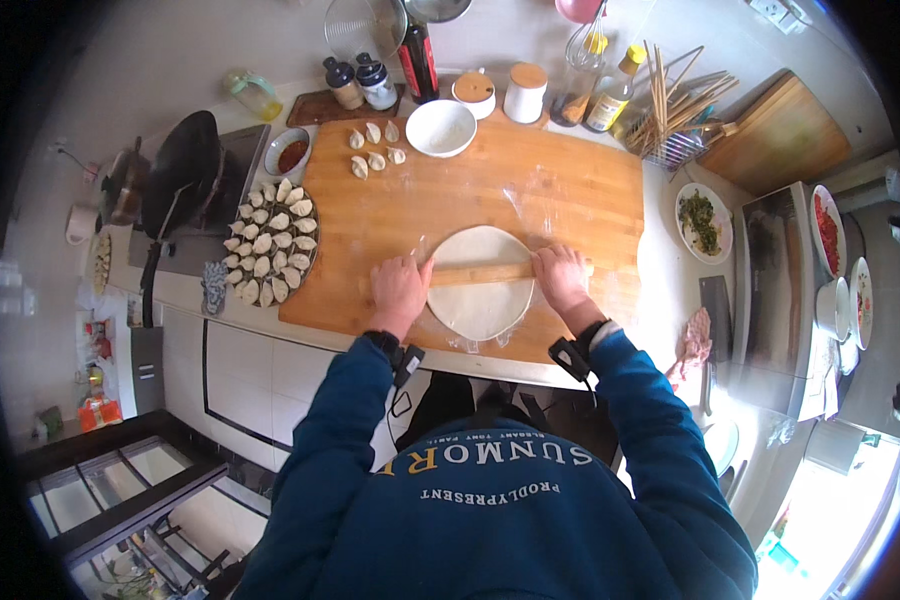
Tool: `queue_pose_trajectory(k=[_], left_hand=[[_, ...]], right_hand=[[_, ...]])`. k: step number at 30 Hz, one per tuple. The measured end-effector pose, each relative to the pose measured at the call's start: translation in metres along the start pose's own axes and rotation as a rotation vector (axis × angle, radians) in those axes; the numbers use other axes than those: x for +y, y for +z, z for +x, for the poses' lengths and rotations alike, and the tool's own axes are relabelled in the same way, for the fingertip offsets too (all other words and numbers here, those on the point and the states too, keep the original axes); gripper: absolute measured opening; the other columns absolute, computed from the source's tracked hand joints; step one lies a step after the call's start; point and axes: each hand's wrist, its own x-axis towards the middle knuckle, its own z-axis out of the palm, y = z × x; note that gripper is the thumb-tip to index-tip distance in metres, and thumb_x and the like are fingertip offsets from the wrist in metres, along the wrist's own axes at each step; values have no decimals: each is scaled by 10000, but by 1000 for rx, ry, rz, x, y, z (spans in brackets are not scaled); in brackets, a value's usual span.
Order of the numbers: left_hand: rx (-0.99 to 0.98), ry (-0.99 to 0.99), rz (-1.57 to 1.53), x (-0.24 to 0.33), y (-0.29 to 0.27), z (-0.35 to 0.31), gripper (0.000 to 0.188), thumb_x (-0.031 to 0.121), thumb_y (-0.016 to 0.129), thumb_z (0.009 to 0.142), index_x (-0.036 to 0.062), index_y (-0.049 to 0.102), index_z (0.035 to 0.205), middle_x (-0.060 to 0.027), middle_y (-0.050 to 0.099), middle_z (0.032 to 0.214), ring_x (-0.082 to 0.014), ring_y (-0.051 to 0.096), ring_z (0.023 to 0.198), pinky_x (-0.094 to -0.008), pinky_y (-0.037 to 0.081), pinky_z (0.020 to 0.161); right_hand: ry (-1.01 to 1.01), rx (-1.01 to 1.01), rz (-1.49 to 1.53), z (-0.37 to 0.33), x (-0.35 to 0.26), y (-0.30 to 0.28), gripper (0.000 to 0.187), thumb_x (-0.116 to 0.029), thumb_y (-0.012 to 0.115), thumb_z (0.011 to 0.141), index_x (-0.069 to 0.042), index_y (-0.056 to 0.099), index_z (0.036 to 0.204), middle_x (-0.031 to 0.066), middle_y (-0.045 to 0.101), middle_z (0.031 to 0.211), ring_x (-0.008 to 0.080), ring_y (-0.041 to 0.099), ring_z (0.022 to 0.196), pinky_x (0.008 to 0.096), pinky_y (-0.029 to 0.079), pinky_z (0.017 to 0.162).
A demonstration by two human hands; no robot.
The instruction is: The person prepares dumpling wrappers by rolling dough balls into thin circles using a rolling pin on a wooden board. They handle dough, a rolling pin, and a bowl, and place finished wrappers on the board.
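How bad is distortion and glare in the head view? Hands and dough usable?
Head view: strong fisheye, the board edges bow and a black vignette rings the frame; blown-out daylight at lower right; centre evenly lit and fairly sharp, so left hand, right hand, rolling pin and dough read clearly; rim detail is soft.

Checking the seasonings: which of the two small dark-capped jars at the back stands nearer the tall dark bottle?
The right-hand jar, beside the dark bottle; the other jar stands left.
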Motion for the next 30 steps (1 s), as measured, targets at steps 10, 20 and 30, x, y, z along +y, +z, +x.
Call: queue_pose_trajectory(k=[10, 20, 30], left_hand=[[267, 148, 25, -16, 17, 14, 571, 380, 650, 794, 6, 518, 1204, -169, 509, 1266, -330, 484, 1121, -494, 343, 936], [316, 235, 16, -34, 11, 132, 215, 218, 557, 865, 42, 606, 751, -109, 599, 839, -284, 573, 847, -444, 376, 845], [311, -47, 34, -16, 4, 118, 353, 384, 543, 889, 44, 629, 917, -142, 611, 1069, -292, 530, 1024, -514, 349, 899]], right_hand=[[-128, 293, -222, 36, -9, -1, 518, -414, 561, 867, -65, 535, 1250, 131, 476, 1340, 299, 411, 1260, 468, 311, 1031], [-59, 218, -117, 154, -11, -14, 360, -438, 513, 905, -96, 594, 982, 116, 620, 995, 305, 579, 973, 464, 428, 842], [-130, 277, -151, 149, -34, -17, 326, -428, 498, 919, -131, 618, 982, 67, 611, 1033, 253, 550, 1019, 436, 382, 897]])
